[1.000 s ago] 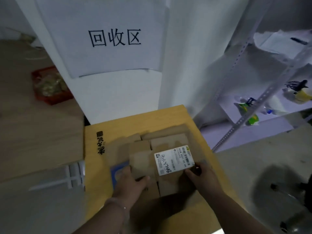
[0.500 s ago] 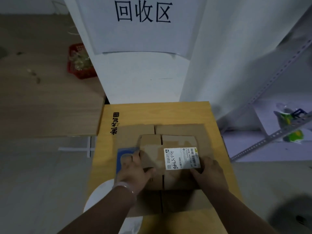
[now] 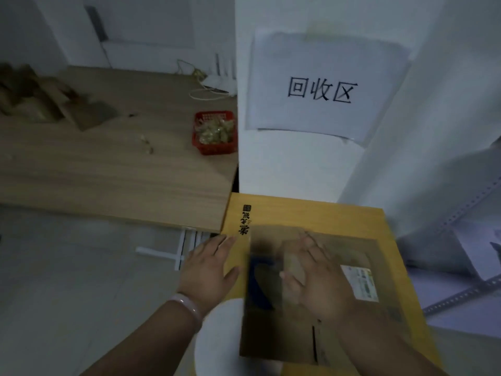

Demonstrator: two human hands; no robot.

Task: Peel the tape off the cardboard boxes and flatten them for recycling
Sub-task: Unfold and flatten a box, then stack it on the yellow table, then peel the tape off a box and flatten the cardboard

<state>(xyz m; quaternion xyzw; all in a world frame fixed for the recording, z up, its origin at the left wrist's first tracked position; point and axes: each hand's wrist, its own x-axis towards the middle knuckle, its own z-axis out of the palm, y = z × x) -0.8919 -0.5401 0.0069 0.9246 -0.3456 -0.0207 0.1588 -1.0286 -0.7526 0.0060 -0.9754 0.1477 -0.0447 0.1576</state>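
A flattened brown cardboard box (image 3: 314,291) lies on top of a larger yellow cardboard sheet (image 3: 311,213), which butts against the foot of a white pillar (image 3: 298,164). On that pillar hangs a white paper sign (image 3: 322,88). The right hand (image 3: 320,280) lies flat on the flattened box; the left hand (image 3: 208,267) sits just left of it, over the sheet's left edge. A white shipping label (image 3: 359,283) sits right of the right hand. Left of the pillar runs a wooden tabletop (image 3: 108,172), with a red plastic basket (image 3: 214,132) on it right beside the pillar (more cardboard pieces (image 3: 40,101) lie at its far left). A metal shelf rack (image 3: 461,267) stands to the right.
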